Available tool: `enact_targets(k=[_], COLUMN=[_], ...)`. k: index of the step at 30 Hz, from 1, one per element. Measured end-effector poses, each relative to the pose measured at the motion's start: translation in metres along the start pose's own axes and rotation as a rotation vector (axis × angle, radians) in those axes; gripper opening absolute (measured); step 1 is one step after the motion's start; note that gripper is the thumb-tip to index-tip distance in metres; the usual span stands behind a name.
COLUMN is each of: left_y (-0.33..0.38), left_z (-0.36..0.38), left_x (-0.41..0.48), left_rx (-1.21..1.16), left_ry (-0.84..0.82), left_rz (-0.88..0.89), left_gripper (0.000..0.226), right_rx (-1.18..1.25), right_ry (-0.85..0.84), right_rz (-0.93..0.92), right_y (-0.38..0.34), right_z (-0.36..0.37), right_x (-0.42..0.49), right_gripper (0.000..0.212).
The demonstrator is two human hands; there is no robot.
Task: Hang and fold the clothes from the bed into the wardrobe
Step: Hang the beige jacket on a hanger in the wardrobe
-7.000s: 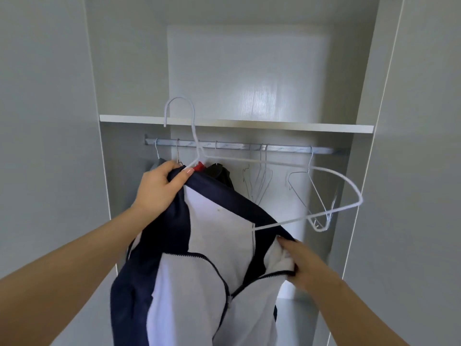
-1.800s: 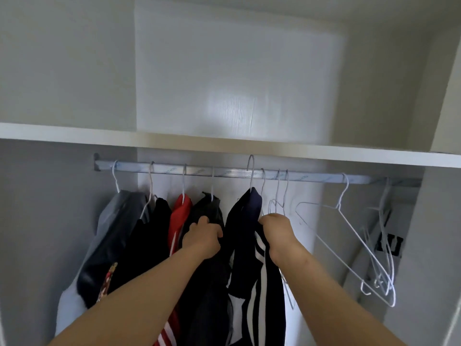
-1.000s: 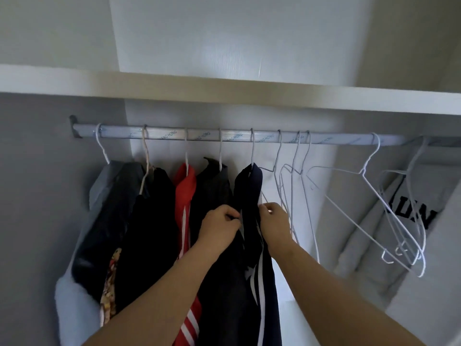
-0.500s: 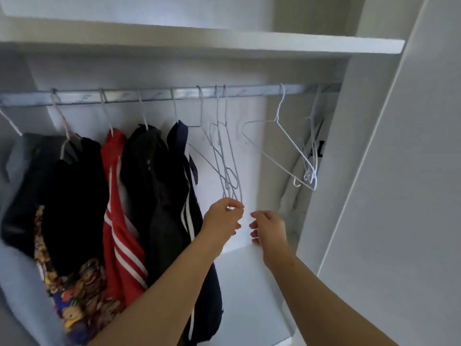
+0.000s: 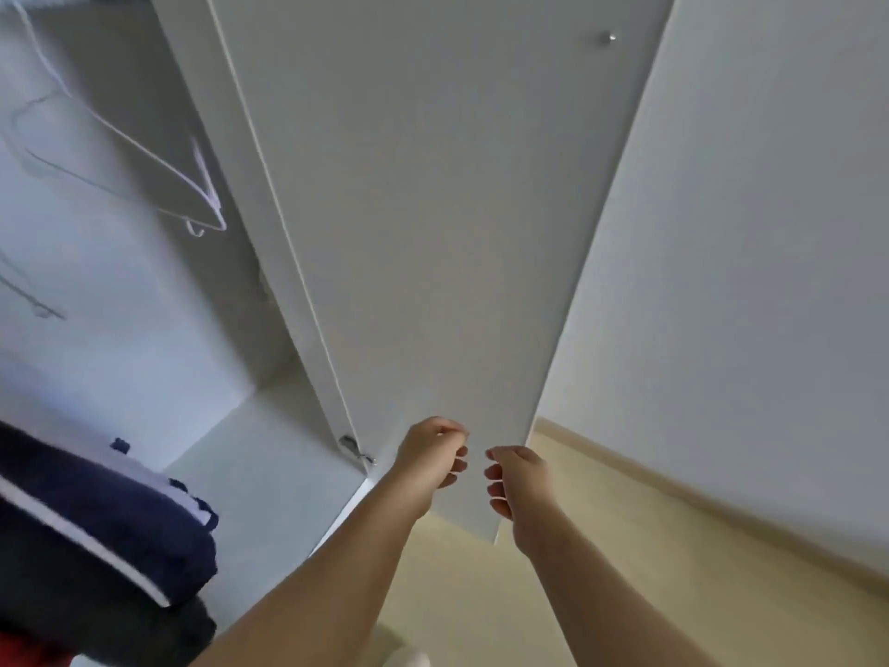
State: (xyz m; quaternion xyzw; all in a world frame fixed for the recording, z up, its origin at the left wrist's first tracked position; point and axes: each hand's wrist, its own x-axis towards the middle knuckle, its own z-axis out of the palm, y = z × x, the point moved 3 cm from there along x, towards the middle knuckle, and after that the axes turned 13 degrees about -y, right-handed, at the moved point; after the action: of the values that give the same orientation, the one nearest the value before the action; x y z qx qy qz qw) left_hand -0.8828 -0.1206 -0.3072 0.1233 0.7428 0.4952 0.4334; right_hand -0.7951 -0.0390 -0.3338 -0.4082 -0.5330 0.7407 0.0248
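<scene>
White wardrobe [image 5: 269, 474], its door [image 5: 433, 209] swung open, navy garment [image 5: 120, 512] with a white stripe inside at lower left, black garment [image 5: 72, 613] and sliver of red garment [image 5: 24, 654] beneath it, empty white wire hangers [image 5: 158, 175] blurred at upper left

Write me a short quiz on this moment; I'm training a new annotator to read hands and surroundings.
1. True or false: the left hand grips a hanger.
2. What stands just behind the left hand and right hand? A) wardrobe door B) mirror C) window
3. What colour is the white-striped garment at lower left?
Key: 1 false, both hands hold nothing and the white hangers hang untouched; 2 A; 3 navy.
</scene>
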Motion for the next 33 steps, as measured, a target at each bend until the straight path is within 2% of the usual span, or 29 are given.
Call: enact_targets(k=[4, 9, 16, 20, 26, 33], left_y=[-0.002, -0.003, -0.012, -0.036, -0.06, -0.092], left_z=[0.084, 0.191, 0.331, 0.399, 0.543, 0.678], left_x=[0.018, 0.028, -0.004, -0.044, -0.115, -0.19], left_rx=[0.073, 0.218, 0.462, 0.594, 0.7, 0.743], left_ry=[-0.195, -0.464, -0.807, -0.964, -1.116, -1.187], left_rz=[-0.055, -0.074, -0.073, -0.114, -0.047, -0.118], left_gripper=[0.011, 0.008, 0.016, 0.019, 0.019, 0.017], right_rx=[0.152, 0.326, 0.579, 0.737, 0.889, 0.967], right_ry=[0.175, 0.472, 0.839, 0.966, 1.115, 1.186], right_rz=[0.044, 0.049, 0.014, 0.028, -0.053, -0.027], right_y=[0.026, 0.055, 0.111, 0.158, 0.219, 0.271], right_z=[-0.076, -0.17, -0.265, -0.301, -0.393, -0.504], right_x=[-0.017, -0.058, -0.144, -0.196, -0.279, -0.369], right_gripper=[0.012, 0.011, 0.011, 0.013, 0.011, 0.015])
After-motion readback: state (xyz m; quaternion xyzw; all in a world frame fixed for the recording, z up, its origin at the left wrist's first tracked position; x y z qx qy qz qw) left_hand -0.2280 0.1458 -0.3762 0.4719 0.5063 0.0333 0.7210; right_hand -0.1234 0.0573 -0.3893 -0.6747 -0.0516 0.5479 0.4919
